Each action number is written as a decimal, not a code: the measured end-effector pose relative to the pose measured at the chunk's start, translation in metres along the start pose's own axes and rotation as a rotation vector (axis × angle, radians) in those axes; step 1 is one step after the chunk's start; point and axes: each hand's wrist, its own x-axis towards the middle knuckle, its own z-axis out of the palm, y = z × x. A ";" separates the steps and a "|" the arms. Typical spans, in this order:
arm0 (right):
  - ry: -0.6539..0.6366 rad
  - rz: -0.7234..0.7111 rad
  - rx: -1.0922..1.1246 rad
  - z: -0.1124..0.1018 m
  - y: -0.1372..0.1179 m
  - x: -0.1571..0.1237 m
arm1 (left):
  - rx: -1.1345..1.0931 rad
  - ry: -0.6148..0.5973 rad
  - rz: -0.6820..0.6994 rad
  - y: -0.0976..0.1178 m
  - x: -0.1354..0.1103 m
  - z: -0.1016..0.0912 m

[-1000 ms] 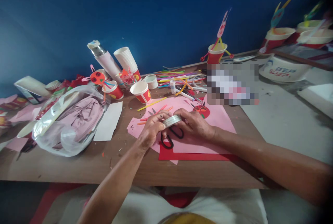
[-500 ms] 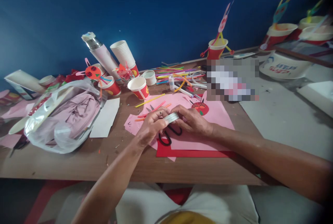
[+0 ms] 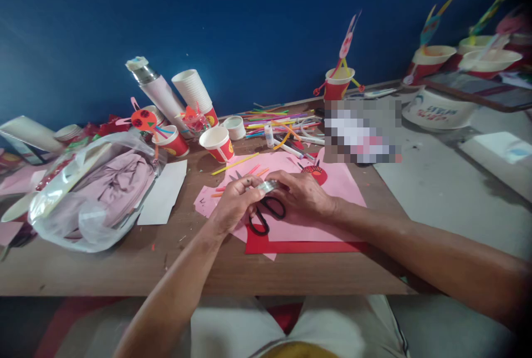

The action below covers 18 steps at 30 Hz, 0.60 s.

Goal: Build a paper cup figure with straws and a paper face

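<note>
Between both hands is a small, pale, shiny roll of tape (image 3: 268,185), held above a sheet of pink paper (image 3: 328,216). My left hand (image 3: 236,201) pinches its near left side with thumb and fingers. My right hand (image 3: 306,194) closes on its right end, and its fingertips are partly hidden. Just below the hands lie scissors with black handles (image 3: 258,225), their blades pointing away to the left. A red paper face (image 3: 315,174) with drawn eyelashes rests on the pink sheet beyond my right hand. Red paper (image 3: 299,247) shows under the pink sheet's near edge.
A plastic bag with pink cloth (image 3: 124,180) and a white card (image 3: 164,194) lie on the left. Behind stand paper cups (image 3: 216,146), a leaning flask (image 3: 160,92), a glue bottle (image 3: 269,135) and many coloured pipe cleaners (image 3: 286,119). Cups with paper figures (image 3: 337,87) stand further right.
The tape roll has tilted slightly in my hands, which stay together over the pink paper. More of the scissors' handles shows. The whole view has shifted a little.
</note>
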 end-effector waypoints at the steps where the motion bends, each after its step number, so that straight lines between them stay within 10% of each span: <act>1: -0.001 -0.006 -0.022 0.000 0.000 0.000 | -0.047 -0.025 -0.001 -0.001 0.001 -0.001; 18: -0.009 0.047 0.088 -0.008 -0.003 0.003 | 0.006 0.020 0.067 0.001 -0.001 0.002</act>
